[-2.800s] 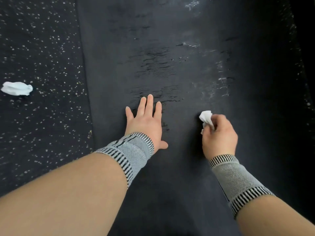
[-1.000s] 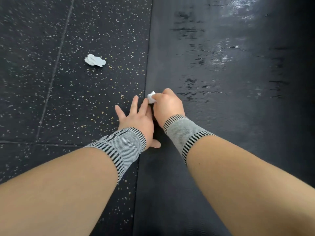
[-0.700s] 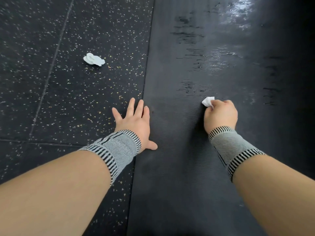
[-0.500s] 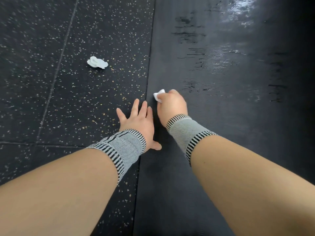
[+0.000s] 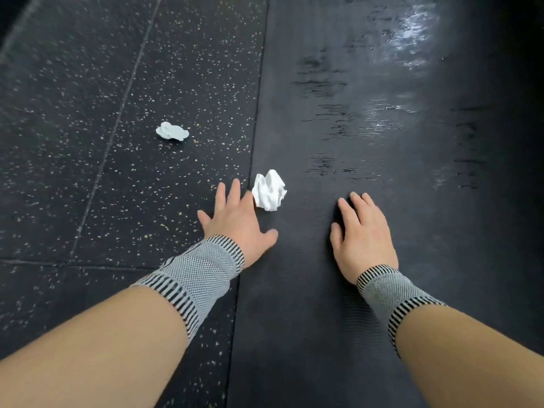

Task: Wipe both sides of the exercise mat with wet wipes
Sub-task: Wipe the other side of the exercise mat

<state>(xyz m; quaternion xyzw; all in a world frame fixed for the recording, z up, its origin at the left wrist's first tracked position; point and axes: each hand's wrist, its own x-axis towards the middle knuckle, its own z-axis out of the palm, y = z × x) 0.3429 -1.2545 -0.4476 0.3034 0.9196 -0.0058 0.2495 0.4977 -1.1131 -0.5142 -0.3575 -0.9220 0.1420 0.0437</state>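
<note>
Speckled floor (image 5: 88, 113) filling left half of frame; crumpled wipe (image 5: 172, 131) lying on it, upper left. Left hand (image 5: 235, 222) lying flat, fingers spread, straddling mat edge, holding nothing. Second crumpled wipe (image 5: 269, 189) sitting loose at mat edge, just beside left fingertips. Right hand (image 5: 363, 234) resting flat on mat (image 5: 382, 142), centre frame, fingers relaxed, gripping nothing. Wet streaks glistening upper right.

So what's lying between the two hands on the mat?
In the head view, only bare mat lies between the left hand and the right hand. The crumpled wipe sits by the left hand's fingertips, not between them.
</note>
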